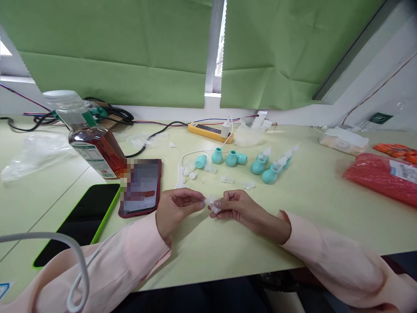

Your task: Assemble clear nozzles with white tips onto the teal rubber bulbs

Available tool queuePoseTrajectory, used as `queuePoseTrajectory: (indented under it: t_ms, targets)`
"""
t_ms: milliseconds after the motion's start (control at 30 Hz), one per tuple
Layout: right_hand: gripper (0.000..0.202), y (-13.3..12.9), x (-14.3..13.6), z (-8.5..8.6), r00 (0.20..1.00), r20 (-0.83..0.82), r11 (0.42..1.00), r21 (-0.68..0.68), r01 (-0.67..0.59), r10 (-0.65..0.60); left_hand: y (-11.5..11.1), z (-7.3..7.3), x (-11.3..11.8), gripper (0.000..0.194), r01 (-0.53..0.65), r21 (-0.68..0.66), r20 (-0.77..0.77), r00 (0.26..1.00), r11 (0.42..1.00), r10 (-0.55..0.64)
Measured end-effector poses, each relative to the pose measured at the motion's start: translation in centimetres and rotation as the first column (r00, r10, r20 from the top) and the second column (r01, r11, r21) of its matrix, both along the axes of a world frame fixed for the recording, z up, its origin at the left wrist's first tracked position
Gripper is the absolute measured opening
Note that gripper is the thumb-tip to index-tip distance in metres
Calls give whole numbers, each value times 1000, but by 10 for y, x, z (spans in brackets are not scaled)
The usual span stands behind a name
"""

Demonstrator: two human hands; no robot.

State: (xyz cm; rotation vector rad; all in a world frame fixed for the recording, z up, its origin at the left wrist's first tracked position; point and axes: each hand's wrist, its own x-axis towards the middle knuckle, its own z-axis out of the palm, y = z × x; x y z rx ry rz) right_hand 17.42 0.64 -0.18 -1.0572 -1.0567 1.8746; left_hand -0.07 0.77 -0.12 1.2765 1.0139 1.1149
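Observation:
Over the front middle of the table, both hands meet at a small translucent plastic piece (212, 203). My left hand (180, 206) pinches its left side between thumb and fingertips. From the right, my right hand (243, 208) grips the same piece with thumb and bent fingers, which partly cover it. Beyond the hands lie clear plastic tubes (227, 179), small white pieces (193, 175) and a translucent cap-like part (249, 185). Several turquoise bulbs (216, 155) stand or lie in a row behind them. Two bulbs at the right (269, 175) have translucent tips fitted.
On the left are a red-cased phone (143, 191), a green-edged phone (81, 219) and a bottle of amber liquid (97, 150). A yellow power strip (208, 131) with a white cable lies at the back. A red package (381, 171) lies at the right.

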Motion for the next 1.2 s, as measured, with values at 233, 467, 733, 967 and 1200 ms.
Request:
queuePoseTrajectory:
  t_ms: [233, 467, 733, 967, 1200]
  targets:
    - [27, -2, -3, 1, 999, 8, 998, -62, -31, 32, 3, -4, 0, 20, -46, -136, 78, 995, 990, 57]
    - [34, -2, -4, -2, 996, -34, 994, -69, -81, 79, -3, -3, 1, 11, -87, 77, -31, 995, 993, 90]
    - [34, -4, -3, -3, 989, -51, 988, -65, -140, 137, -10, -7, -2, 18, 55, 693, -189, 976, 719, 108]
    - [33, -4, -4, -3, 989, -44, 989, -41, -140, 138, -10, -6, -3, 25, 109, 822, -206, 972, 559, 114]
    - [36, -4, -4, -4, 987, -61, 988, -36, -150, 147, -11, -2, -3, 22, 192, 886, -281, 946, 421, 160]
